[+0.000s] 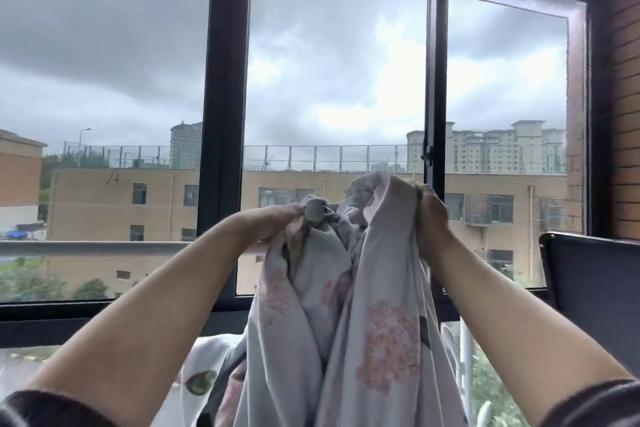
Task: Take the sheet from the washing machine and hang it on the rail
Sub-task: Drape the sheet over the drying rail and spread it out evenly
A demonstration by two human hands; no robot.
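The left grip [277, 224] is closed tight. Its fingers and thumb curl round a bunched knot of the floral sheet [381, 333] and pinch the cloth into a wad at the fingertips. The right grip [433, 215], toward three o'clock of it and a little higher, is likewise clenched round a gathered edge of the same sheet, with fabric peaking above its knuckles. Between the two the cloth sags in a short, crumpled span. From both it falls in long twisted folds toward six o'clock and out of the bottom of the view, pale grey with pink blossoms and green leaves. So the sheet is out of the machine and held up in the air, not yet draped on anything.

The rail [104, 248], a pale round bar, runs level from the left grip toward nine o'clock, in front of the dark window frame [227, 97]. Any stretch of it behind the sheet is hidden. The left wrist crosses in front of the bar; whether it touches I cannot tell. At three o'clock a dark panel [595, 274] stands beside a brick wall [623, 114].

The step in hand looks like the hanging itself, at the point of sorting out an edge. The next move calls for drawing the grips apart to open the bunch. The cloth then has to go over the bar, with enough dropped on the far side to balance. Damp, twisted fabric will likely cling and need shaking out.
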